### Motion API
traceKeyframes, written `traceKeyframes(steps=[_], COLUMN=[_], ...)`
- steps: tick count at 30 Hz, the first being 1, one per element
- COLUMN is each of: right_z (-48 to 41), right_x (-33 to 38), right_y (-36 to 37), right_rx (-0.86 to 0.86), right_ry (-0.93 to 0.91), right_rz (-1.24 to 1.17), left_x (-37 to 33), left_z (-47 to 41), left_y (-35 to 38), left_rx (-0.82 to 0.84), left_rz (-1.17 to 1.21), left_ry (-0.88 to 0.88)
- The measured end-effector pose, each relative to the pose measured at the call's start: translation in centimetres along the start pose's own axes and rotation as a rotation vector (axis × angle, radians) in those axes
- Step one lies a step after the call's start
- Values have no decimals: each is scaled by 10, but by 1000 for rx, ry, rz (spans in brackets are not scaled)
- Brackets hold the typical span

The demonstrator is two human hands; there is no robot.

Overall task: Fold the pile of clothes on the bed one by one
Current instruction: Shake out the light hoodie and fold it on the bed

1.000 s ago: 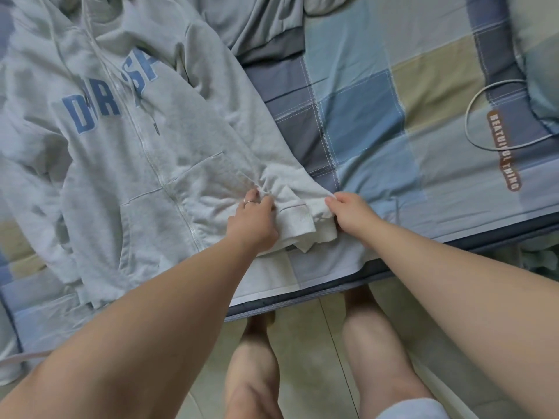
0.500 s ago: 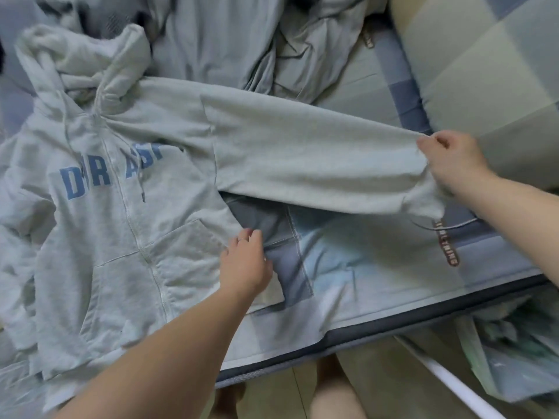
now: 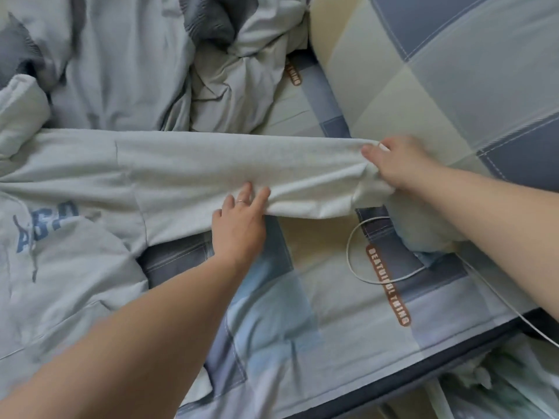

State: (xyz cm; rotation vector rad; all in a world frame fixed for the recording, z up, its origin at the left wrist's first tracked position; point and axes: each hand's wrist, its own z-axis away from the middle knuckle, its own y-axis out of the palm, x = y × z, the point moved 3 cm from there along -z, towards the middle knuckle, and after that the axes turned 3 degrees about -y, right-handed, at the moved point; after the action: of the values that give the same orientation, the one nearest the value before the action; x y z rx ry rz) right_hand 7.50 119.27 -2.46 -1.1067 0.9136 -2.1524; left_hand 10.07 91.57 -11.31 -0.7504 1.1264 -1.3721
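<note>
Spreading comes first here, not folding: grey zip hoodie (image 3: pixel 75 267) lying front-up on the bed (image 3: pixel 317 297), blue chest lettering showing, hood bunched at the far left edge, no fold made in it yet as far as can be seen. Stretched straight out from the body toward the right, one sleeve (image 3: pixel 227 173), laid flat across the checked bedsheet (image 3: pixel 272 328). Resting on the sleeve's near edge about midway along, left hand (image 3: pixel 239 228), fingers spread and pressing down flat, a ring on one finger, nothing pinched. Further right, at the sleeve's end, right hand (image 3: pixel 399 164), grip pressed together on the cuff (image 3: pixel 370 192), thumb on top, fabric gathered under it. Just nearer than that grip, a white cable (image 3: pixel 351 246) looping over the sheet, apart from the sleeve. Beyond the cuff grip, a checked pillow (image 3: pixel 453 71). Behind the sleeve, on the far side of both hands, a crumpled pile of grey clothes (image 3: pixel 151 71), unfolded.

Judged early in the task: one garment only smoothed out, second sleeve not in view, no folded stack visible anywhere. Left to do, most likely: sleeve brought across the chest, the other likewise, body folded over, then the rest of the pile, piece by piece.
</note>
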Motion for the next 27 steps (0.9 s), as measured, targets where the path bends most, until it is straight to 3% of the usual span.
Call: traceKeyframes(steps=[4, 7, 9, 11, 14, 18, 21, 25, 27], right_z=[-24, -29, -24, -10, 8, 6, -13, -21, -5], right_x=[9, 24, 34, 45, 63, 68, 39, -7, -5], right_y=[1, 7, 21, 42, 88, 163, 185, 159, 157], right_rx=[-303, -391, -359, -341, -116, 247, 329, 195, 174], right_ry=[-64, -99, -114, -180, -334, -401, -265, 46, 71], right_rz=[-50, -91, -6, 241, 420, 527, 588, 627, 654], left_x=[-23, -21, -13, -8, 4, 48, 89, 137, 152], left_z=[-27, -47, -54, -50, -34, 4, 39, 88, 107], left_y=[1, 7, 16, 22, 22, 32, 44, 53, 53], left_rx=[-44, 106, 273, 346, 252, 82, 32, 69, 80], left_rz=[206, 271, 162, 66, 58, 41, -22, -67, -60], left_ry=[88, 74, 111, 191, 239, 145, 167, 188, 182])
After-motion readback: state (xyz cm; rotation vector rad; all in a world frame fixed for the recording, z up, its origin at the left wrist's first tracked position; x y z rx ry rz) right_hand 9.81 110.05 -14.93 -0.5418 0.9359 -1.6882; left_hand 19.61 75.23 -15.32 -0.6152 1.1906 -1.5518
